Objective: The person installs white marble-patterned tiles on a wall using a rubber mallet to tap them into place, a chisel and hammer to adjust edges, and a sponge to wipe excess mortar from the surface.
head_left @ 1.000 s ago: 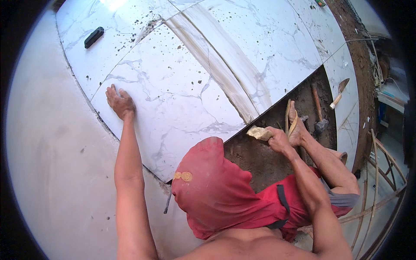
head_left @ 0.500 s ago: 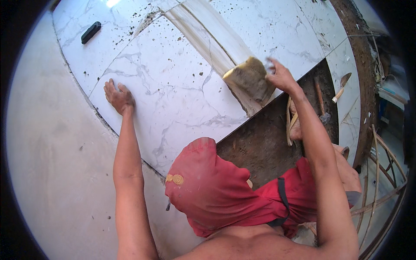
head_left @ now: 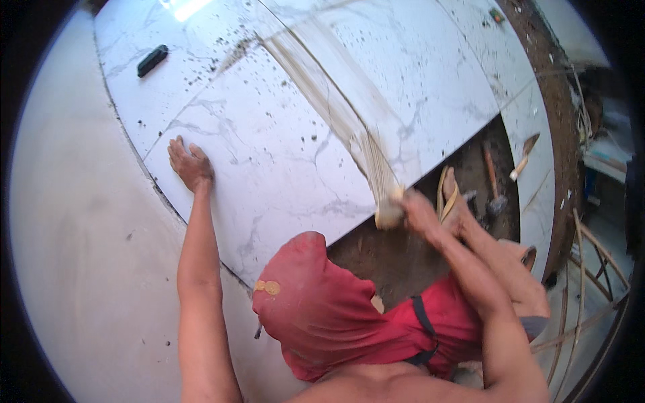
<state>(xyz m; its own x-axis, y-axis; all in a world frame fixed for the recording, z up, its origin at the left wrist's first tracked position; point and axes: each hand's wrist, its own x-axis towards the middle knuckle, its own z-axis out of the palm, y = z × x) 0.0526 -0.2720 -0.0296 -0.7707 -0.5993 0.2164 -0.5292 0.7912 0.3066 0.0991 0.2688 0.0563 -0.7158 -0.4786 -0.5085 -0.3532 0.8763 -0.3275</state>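
Note:
My left hand [head_left: 191, 165] lies flat on a white marble-patterned floor tile [head_left: 262, 144], fingers spread and holding nothing. My right hand [head_left: 420, 216] is closed around a dirty yellow sponge [head_left: 388, 216], pressing it at the tile edge beside the open patch of soil; both are a little blurred. From the sponge a streaky band of wet brownish smear [head_left: 336, 107] runs up and left along the joint between two tiles. Specks of grit are scattered over the tiles.
A black block-shaped object [head_left: 152, 60] rests on the upper-left tiles. A hammer [head_left: 494, 178] lies in the bare soil patch [head_left: 366, 258] near my sandalled foot [head_left: 453, 201]. On the right are a trowel [head_left: 525, 156] and bent sticks [head_left: 583, 289]. Plain grey floor [head_left: 94, 201] spans the left.
My right hand has closed on the sponge and pulled it down and toward me along the joint, leaving fresh streaks. My left hand stays planted on the tile.

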